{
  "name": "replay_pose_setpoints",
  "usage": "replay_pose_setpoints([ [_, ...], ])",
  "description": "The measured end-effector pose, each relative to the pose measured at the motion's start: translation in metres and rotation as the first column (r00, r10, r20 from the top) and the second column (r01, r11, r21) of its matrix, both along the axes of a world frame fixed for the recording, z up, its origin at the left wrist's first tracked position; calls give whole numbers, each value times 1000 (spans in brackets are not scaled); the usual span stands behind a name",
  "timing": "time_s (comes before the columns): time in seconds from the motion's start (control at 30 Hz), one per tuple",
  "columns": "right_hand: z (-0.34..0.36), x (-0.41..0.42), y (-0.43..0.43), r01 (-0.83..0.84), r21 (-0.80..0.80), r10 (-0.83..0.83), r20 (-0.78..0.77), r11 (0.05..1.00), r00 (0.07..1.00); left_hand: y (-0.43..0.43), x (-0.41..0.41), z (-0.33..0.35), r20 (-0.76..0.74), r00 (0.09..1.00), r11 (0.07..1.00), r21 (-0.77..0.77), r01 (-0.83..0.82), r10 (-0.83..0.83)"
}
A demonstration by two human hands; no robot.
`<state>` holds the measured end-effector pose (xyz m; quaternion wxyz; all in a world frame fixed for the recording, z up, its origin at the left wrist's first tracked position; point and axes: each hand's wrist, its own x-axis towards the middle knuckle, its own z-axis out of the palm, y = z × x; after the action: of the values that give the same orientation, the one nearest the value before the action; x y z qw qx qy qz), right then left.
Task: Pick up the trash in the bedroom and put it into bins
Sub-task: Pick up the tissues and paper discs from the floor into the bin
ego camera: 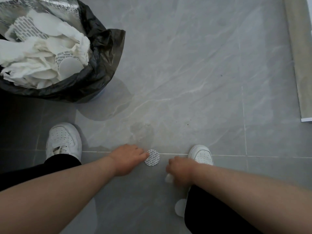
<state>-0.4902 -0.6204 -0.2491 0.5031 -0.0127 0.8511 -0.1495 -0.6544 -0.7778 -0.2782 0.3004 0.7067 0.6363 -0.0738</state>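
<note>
On the floor (185, 81) | disc (152, 157): thin, light, flat, so lift at rim | left hand (128, 159) grip touching rim, empty | right hand (180, 171) grip blurred, cannot tell

White sneakers (63, 139) on grey tiles (185, 65)

Grey veined floor tiles (194, 73), pale grout lines (244, 115), perhaps a beige furniture edge (298, 56) at right.

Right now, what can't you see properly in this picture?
Head view:
- Right hand: motion-blurred, so its grip on the white scrap beneath is unclear.
- White disc: half hidden by the black trouser leg.
- Bin: cut off by top and left edges.
- Printed round seal: lettering too small to read.
</note>
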Motion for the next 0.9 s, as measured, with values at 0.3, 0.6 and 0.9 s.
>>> replay_pose_setpoints([
  [0.3, -17, 46, -68, -222, -2, 222, 39, 975, 974, 21, 61, 5, -12, 997, 981, -180, 67, -70],
  [0.6, -26, 53, -90, 102, 101, -123, 238, 990, 963, 22, 48, 9, -4, 996, 974, -209, 89, -92],
  [0.9, -28, 43, -69, 6, -22, -2, 175, 1000, 985, 5, 29, 4, -43, 998, 974, -224, 38, -49],
])
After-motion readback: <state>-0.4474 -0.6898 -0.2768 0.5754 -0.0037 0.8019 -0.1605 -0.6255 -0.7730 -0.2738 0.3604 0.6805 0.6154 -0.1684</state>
